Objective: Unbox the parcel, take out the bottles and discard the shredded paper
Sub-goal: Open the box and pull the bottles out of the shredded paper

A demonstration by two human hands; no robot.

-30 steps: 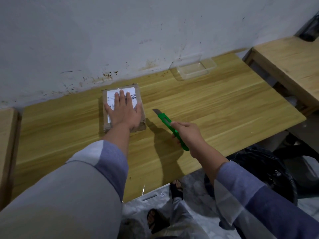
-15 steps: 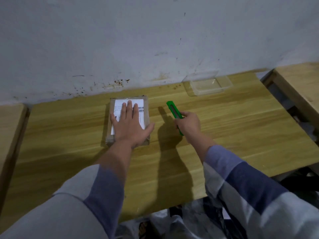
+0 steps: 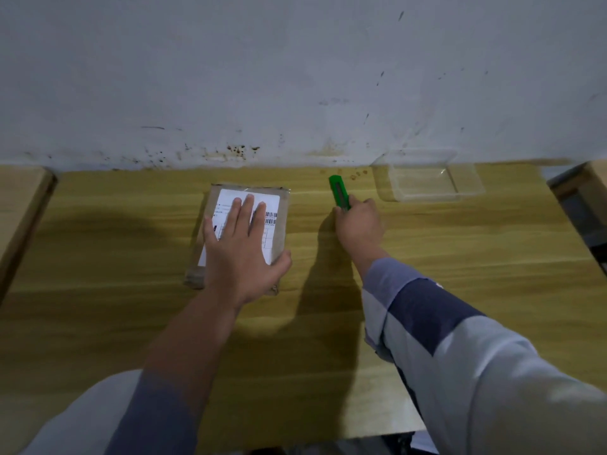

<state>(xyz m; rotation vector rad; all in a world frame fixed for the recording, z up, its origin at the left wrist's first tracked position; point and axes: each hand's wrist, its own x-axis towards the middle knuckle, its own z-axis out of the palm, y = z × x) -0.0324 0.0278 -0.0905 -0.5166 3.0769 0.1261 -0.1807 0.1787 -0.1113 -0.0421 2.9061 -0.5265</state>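
Note:
A small brown cardboard parcel (image 3: 283, 205) with a white shipping label lies closed on the wooden table (image 3: 460, 264), near the wall. My left hand (image 3: 241, 249) lies flat on top of it, fingers straight and spread over the label. To the right of the parcel, my right hand (image 3: 359, 226) grips a green utility knife (image 3: 339, 192). The knife points away from me toward the wall and is apart from the parcel. No blade shows past the knife's tip. Bottles and shredded paper are not visible.
A clear plastic container (image 3: 427, 180) stands at the back right against the stained wall. Another wooden surface (image 3: 19, 205) adjoins on the left, and a further table edge (image 3: 588, 178) shows at the right. The table's front edge runs under my right sleeve.
My right hand has carried the green knife from the table's front up beside the parcel and farther toward the wall. My left hand has stayed flat on the parcel.

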